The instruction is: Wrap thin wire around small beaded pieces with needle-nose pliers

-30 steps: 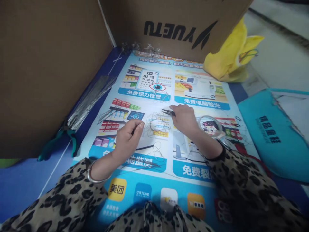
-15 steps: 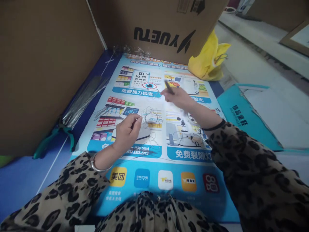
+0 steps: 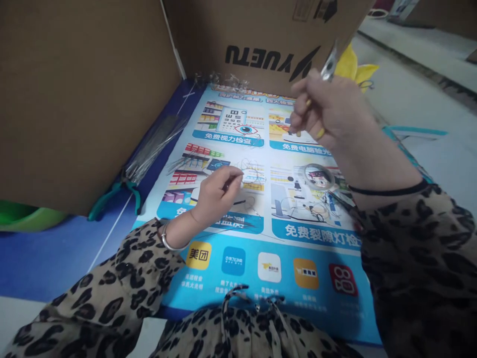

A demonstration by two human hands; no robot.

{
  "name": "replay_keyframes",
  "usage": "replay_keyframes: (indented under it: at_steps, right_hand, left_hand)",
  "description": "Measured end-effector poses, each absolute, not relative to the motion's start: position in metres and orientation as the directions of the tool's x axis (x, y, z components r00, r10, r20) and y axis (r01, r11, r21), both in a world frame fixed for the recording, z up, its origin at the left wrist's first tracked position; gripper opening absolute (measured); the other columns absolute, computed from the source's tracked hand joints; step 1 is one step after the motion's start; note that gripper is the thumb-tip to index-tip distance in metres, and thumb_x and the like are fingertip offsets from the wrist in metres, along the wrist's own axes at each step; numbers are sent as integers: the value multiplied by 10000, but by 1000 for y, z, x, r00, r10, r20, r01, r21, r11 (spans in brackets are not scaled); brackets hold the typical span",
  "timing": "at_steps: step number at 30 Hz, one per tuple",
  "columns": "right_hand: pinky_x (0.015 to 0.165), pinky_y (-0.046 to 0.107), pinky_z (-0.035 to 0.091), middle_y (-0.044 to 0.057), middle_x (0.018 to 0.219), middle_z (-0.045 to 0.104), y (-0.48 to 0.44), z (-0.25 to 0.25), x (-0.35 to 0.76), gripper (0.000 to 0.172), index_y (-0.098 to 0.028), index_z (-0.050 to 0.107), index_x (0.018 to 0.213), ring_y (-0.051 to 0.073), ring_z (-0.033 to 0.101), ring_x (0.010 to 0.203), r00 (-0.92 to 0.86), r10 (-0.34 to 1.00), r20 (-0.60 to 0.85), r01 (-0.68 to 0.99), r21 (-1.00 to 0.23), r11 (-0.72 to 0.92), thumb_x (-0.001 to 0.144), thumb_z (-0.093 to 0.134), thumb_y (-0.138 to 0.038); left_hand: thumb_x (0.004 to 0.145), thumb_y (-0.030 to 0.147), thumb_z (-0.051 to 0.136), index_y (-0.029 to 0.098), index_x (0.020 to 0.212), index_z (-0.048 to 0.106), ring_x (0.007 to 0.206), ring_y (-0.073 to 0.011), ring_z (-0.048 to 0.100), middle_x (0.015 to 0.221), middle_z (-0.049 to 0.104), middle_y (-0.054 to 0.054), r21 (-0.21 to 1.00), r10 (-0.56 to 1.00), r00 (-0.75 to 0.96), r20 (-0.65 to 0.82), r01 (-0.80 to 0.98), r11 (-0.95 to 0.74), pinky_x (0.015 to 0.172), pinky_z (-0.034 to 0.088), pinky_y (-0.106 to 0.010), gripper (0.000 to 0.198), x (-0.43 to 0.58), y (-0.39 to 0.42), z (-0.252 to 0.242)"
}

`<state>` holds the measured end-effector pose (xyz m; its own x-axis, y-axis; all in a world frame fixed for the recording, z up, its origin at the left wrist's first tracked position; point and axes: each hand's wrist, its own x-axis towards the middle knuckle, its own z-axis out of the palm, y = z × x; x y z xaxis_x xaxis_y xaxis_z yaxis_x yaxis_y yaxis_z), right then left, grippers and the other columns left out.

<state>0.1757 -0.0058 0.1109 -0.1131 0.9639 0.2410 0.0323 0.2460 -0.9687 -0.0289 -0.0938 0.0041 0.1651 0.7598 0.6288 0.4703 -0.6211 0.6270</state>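
Observation:
My left hand rests low on the printed poster mat, fingers pinched shut on a thin dark wire. Its fingertips sit at a loose tangle of fine wire in the mat's middle. My right hand is raised above the mat's far right part, closed round a small plier-like tool with yellow grips and a silvery tip that points up. Both arms wear leopard-print sleeves; a silver bangle circles the left wrist.
A cardboard box marked YUETU walls the back, another cardboard panel the left. A bundle of straight metal wires and green-handled pliers lie at the left. A clear tape roll and a yellow bag are on the right.
My right hand has risen from near the mat, where it held a dark pointed tool, and now holds a yellow-gripped tool high up. The left hand kept its pinch on the wire.

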Motion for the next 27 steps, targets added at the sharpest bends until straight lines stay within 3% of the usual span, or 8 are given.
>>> replay_keyframes:
  at_steps: [2, 4, 7, 9, 14, 21, 24, 27]
  right_hand:
    - [459, 242, 418, -82, 485, 446, -13, 116, 173, 127, -212, 501, 802, 87, 470, 428, -195, 952, 237, 137, -954, 266, 879, 474, -310]
    - [443, 239, 383, -72, 455, 447, -24, 113, 170, 117, -200, 518, 757, 86, 445, 409, -264, 949, 173, 363, -893, 264, 829, 532, -291]
    - [471, 242, 356, -22, 528, 546, -47, 94, 166, 167, -180, 578, 751, 98, 484, 470, -318, 936, -149, 763, -627, 159, 768, 591, -346]
    - [491, 244, 335, 6, 607, 595, -64, 77, 165, 187, -179, 603, 739, 111, 510, 531, -372, 886, -277, 863, -455, 219, 773, 552, -356]
    - [546, 237, 316, 19, 748, 649, -99, 40, 166, 173, -202, 623, 757, 133, 549, 662, -395, 832, -390, 903, -329, 274, 763, 505, -327]
    - [519, 254, 264, 65, 819, 646, -113, 19, 154, 247, -184, 597, 768, 168, 562, 701, -387, 877, -284, 920, -177, 349, 814, 444, -372]
    - [536, 264, 280, 86, 856, 654, -109, 18, 155, 290, -177, 607, 814, 182, 575, 725, -386, 881, -272, 920, -179, 348, 841, 412, -391]
    - [536, 267, 288, 91, 848, 656, -104, 16, 158, 314, -177, 611, 834, 191, 578, 728, -357, 899, -252, 931, -169, 323, 839, 417, -424]
  left_hand:
    - [827, 155, 527, 166, 836, 590, 666, -90, 556, 758, 629, -6, 574, 726, 240, 645, 474, -667, 618, 436, -207, 65, -32, -92, 14]
    - [825, 163, 531, 168, 826, 590, 646, -88, 558, 748, 629, -2, 580, 732, 206, 650, 488, -652, 603, 437, -210, 59, -37, -90, 25]
    - [829, 194, 533, 173, 853, 581, 618, -85, 553, 766, 619, 2, 671, 773, 44, 633, 467, -576, 585, 445, -215, 59, -43, -86, 37]
    - [839, 200, 520, 175, 866, 570, 571, -73, 534, 731, 596, 13, 736, 793, -48, 607, 408, -540, 558, 443, -209, 62, -47, -82, 41]
    - [833, 196, 526, 183, 842, 560, 500, -54, 489, 680, 564, 27, 846, 856, -112, 504, 263, -463, 492, 422, -188, 38, -50, -79, 37]
    - [818, 226, 539, 186, 835, 560, 490, -54, 487, 688, 571, 26, 921, 912, -164, 377, 169, -351, 457, 400, -179, 49, -56, -92, 26]
    - [815, 232, 528, 182, 824, 565, 505, -69, 496, 660, 568, 27, 901, 937, -80, 339, 314, -299, 472, 390, -189, 63, -61, -96, 23]
    - [805, 251, 532, 181, 741, 591, 544, -96, 516, 619, 572, 22, 737, 947, 242, 212, 597, -318, 497, 372, -206, 111, -65, -100, 18]
